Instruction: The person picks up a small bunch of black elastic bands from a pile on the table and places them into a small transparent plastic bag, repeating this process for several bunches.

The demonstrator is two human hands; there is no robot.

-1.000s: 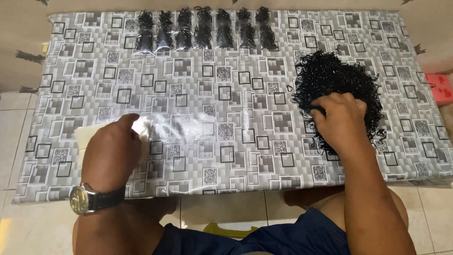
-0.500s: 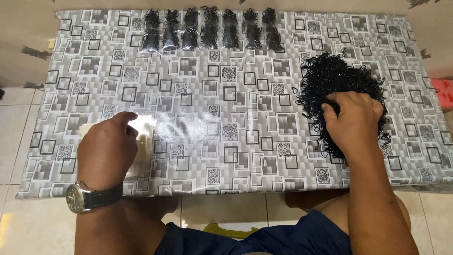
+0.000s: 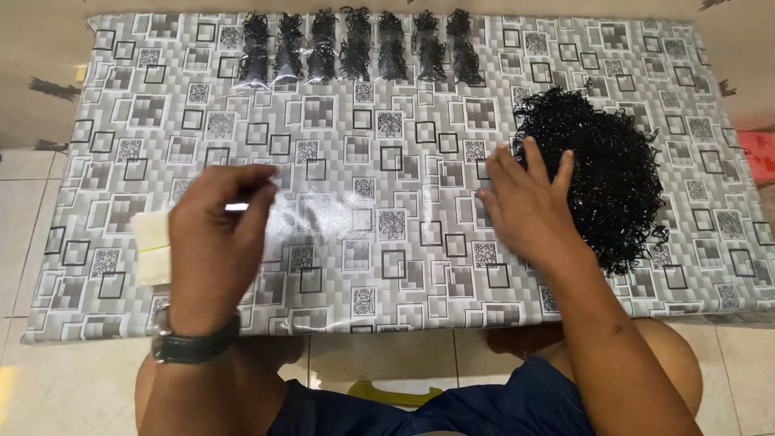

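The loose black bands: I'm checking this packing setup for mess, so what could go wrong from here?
The pile of loose black bands reaches close to the table's right edge, so a sweep by the right hand might push some off. The clear bag pinched by the left hand looks flimsy and could slip.

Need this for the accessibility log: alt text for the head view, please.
Seen from above, a person's left hand pinches a clear plastic bag on a table covered in a grey square-patterned cloth, while the right hand rests at the edge of a pile of small black bands. Seven filled bags lie in a row along the far edge.
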